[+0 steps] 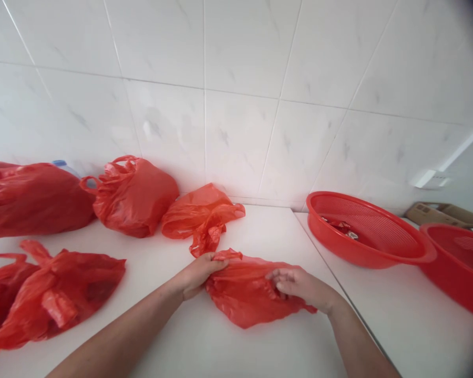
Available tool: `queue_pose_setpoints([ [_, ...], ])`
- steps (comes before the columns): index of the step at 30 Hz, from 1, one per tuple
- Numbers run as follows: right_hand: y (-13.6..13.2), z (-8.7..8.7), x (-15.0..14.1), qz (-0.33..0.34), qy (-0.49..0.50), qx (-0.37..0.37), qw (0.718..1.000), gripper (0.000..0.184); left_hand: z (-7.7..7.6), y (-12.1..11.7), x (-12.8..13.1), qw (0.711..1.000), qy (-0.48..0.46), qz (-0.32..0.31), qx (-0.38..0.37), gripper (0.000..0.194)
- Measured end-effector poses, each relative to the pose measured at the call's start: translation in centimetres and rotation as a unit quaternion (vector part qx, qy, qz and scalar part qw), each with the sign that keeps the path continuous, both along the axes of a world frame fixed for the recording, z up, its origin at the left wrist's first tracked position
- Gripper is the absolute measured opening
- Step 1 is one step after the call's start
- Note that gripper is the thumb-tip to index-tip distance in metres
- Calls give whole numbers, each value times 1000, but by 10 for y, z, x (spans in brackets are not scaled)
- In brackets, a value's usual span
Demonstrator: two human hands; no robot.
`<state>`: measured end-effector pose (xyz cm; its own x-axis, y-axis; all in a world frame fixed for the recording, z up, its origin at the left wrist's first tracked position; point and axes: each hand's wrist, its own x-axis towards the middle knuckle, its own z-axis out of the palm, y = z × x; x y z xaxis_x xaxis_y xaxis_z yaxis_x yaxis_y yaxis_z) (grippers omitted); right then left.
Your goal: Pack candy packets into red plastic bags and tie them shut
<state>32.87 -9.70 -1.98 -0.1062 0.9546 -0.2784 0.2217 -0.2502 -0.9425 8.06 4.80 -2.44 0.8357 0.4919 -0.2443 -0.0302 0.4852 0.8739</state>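
Note:
A red plastic bag (244,302) lies spread and crumpled in front of me on the white tabletop. At its upper left, my left hand (201,273) is closed on the bag's edge, with a fold poking up beyond the thumb. My right hand (295,286) is on the bag's right side, its fingers curled and pinching the thin plastic. Part of the right fingertips is hidden by folds. Just behind my left hand lies another loose red bag (201,212), flattened and crumpled against the wall side.
Full red bags stand at the back left, one knotted-looking bag (137,197) and a larger one (35,199). More red bags (74,289) lie at the near left. To the right are a red colander (370,257) holding small packets, a second red basin (457,268) and a cardboard box (429,212).

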Motion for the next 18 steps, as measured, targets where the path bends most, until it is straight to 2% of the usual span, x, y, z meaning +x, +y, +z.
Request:
queue_pose_setpoints([
  [2,1,-3,2,11,-35,-6,999,32,-5,-2,4,997,-25,44,-54,21],
  [5,3,-4,-5,-6,-143,-1,990,34,-10,-2,7,986,-64,103,-110,21],
  [7,3,-1,-15,-30,-220,-1,975,37,-11,-2,7,981,-78,122,-126,21],
  [9,3,4,-26,-47,-253,15,966,40,-12,-1,6,980,-81,123,-134,21],
  [12,3,11,-37,-89,-189,106,972,28,-12,-2,5,977,-77,116,-159,22],
  [14,4,14,-38,-158,-98,180,966,24,-13,-3,5,976,-70,121,-166,22],
  [16,4,16,-31,-290,-66,247,922,29,-15,-4,6,976,-64,132,-159,21],
  [18,3,18,-17,-437,-108,300,841,29,-15,-3,7,977,-56,140,-150,18],
])
